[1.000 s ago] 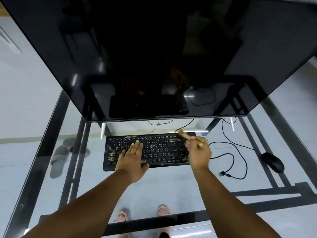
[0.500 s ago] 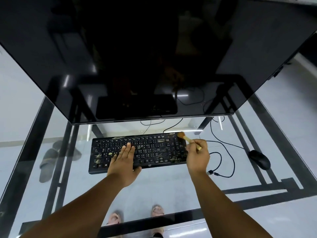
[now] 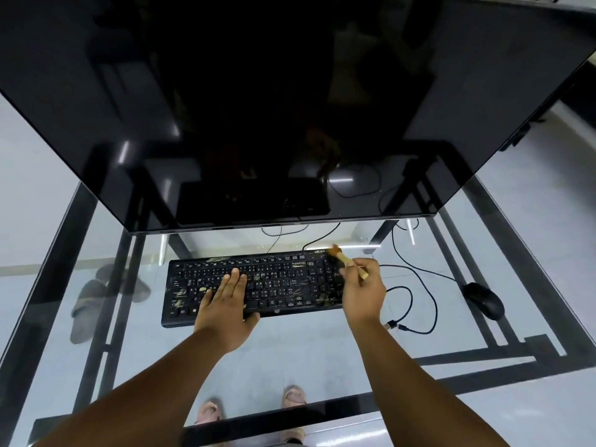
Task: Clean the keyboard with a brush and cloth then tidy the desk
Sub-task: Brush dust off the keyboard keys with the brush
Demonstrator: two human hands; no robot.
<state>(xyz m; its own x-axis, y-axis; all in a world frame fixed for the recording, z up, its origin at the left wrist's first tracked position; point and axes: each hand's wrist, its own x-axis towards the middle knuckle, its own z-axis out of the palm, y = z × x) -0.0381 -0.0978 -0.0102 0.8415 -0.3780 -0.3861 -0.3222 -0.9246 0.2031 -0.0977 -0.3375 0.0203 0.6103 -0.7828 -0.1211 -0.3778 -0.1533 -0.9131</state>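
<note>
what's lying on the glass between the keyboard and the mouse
In the head view, black cables loop on the glass desk between the keyboard and the mouse; one ends in a loose plug.

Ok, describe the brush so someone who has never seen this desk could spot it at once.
Find the big dark monitor on the glass desk; the black keyboard lies below it. At the keyboard's far right corner, the right hand grips the brush. It is the only pale wooden stick there, tipped with brownish bristles, unlike the black mouse and cables.
</note>
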